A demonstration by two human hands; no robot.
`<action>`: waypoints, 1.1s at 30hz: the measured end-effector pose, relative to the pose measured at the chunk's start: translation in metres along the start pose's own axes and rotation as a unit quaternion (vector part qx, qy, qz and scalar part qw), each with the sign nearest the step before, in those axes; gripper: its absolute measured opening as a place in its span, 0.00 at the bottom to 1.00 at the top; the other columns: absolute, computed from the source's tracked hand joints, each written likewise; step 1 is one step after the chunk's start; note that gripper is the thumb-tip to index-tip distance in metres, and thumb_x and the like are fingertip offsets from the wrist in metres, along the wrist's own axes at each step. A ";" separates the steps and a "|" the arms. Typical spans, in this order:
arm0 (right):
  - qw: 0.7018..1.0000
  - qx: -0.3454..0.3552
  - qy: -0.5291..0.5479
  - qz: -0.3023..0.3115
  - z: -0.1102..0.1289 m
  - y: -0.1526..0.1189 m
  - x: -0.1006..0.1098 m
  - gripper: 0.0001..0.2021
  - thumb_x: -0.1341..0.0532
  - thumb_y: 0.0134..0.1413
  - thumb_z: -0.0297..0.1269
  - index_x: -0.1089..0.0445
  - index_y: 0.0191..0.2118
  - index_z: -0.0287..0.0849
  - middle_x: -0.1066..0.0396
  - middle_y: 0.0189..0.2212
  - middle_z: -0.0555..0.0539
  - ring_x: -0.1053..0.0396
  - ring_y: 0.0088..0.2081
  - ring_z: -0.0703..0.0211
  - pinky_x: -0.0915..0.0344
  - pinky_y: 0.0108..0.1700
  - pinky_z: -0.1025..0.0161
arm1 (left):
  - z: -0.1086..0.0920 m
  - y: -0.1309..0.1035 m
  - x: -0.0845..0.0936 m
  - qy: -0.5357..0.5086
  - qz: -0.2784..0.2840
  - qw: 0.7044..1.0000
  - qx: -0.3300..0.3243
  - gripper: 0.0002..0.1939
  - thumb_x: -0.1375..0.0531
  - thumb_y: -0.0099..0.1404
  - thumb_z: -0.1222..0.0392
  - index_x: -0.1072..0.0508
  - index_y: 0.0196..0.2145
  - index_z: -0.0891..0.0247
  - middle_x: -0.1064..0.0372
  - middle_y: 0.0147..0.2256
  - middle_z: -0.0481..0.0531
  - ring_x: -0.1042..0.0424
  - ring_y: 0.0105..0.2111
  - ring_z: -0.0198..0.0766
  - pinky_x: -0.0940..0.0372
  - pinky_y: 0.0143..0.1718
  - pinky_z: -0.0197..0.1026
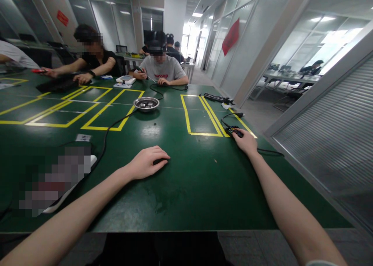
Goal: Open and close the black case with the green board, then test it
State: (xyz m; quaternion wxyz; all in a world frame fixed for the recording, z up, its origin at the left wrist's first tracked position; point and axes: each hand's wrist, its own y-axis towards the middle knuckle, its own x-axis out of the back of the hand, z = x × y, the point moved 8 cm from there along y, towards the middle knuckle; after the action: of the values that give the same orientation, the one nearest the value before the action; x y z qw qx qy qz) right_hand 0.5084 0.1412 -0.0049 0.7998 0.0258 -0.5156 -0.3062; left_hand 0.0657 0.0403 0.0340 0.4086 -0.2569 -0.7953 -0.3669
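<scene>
My left hand rests on the green table left of centre, its fingers curled around a small black object that is mostly hidden under the fingers. Out to the right, my right hand grips a dark object with a cable, at the lower right end of a yellow tape outline. A black cord runs behind it to a plug, and another black cable lies to the right of my wrist. Further back, a steel bowl holds several small metal parts.
A white power strip, largely pixelated, lies at the left with its cord running toward the bowl. Black folded gear lies at the back right. Two people sit across the table, handling dark items.
</scene>
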 end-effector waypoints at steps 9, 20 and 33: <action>0.975 0.145 0.117 0.118 0.072 -0.045 -0.014 0.17 0.35 0.56 0.46 0.20 0.48 0.45 0.20 0.46 0.41 0.24 0.46 0.45 0.28 0.46 0.52 | 0.001 -0.001 -0.001 0.002 -0.002 1.000 0.000 0.12 0.44 0.75 0.58 0.21 0.47 0.60 0.21 0.44 0.54 0.23 0.46 0.42 0.28 0.48 0.44; 0.771 0.448 0.302 0.337 0.220 -0.224 -0.004 0.18 0.32 0.57 0.34 0.24 0.54 0.44 0.23 0.47 0.43 0.23 0.45 0.53 0.27 0.47 0.59 | -0.030 0.002 0.004 -0.035 -0.014 0.997 -0.060 0.17 0.31 0.62 0.49 0.24 0.42 0.62 0.23 0.39 0.55 0.25 0.40 0.44 0.29 0.43 0.45; 0.783 0.475 0.296 0.272 0.219 -0.220 0.003 0.15 0.34 0.60 0.37 0.23 0.52 0.42 0.19 0.43 0.42 0.21 0.40 0.53 0.27 0.43 0.60 | -0.015 0.001 -0.008 -0.029 -0.004 0.999 0.013 0.14 0.35 0.65 0.55 0.26 0.47 0.60 0.22 0.43 0.53 0.23 0.43 0.44 0.31 0.46 0.44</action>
State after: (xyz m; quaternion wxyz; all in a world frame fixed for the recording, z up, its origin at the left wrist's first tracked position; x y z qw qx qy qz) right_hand 0.2231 0.0213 0.0215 0.8496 0.3507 -0.3195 0.2303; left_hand 0.0776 0.0286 0.0338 0.3875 -0.2590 -0.8125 -0.3501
